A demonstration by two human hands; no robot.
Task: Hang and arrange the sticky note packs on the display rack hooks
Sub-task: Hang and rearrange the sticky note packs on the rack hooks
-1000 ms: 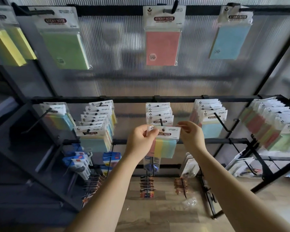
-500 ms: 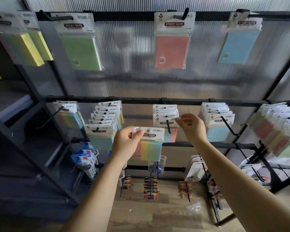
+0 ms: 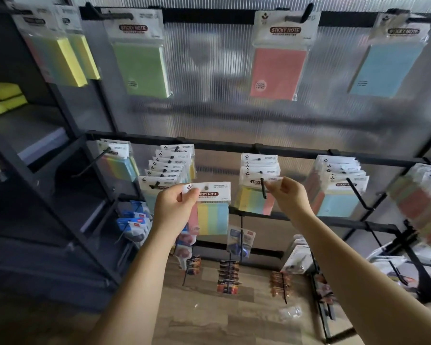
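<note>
Before the middle hook (image 3: 263, 190) of the display rack (image 3: 209, 146) we hold both hands up. Our left hand (image 3: 174, 207) pinches the white header of a striped sticky note pack (image 3: 210, 210) between thumb and curled fingers, off the rack, just left of that hook and below its tip. Our right hand (image 3: 288, 196) pinches the header of the front hanging pack (image 3: 255, 199) on the hook, just right of the wire. Left of the hook hangs another full row of packs (image 3: 167, 168).

My four-colour sticky note pack (image 3: 210, 207) hangs upright off the hooks, beside the packs on the middle hook (image 3: 263, 188).
</note>
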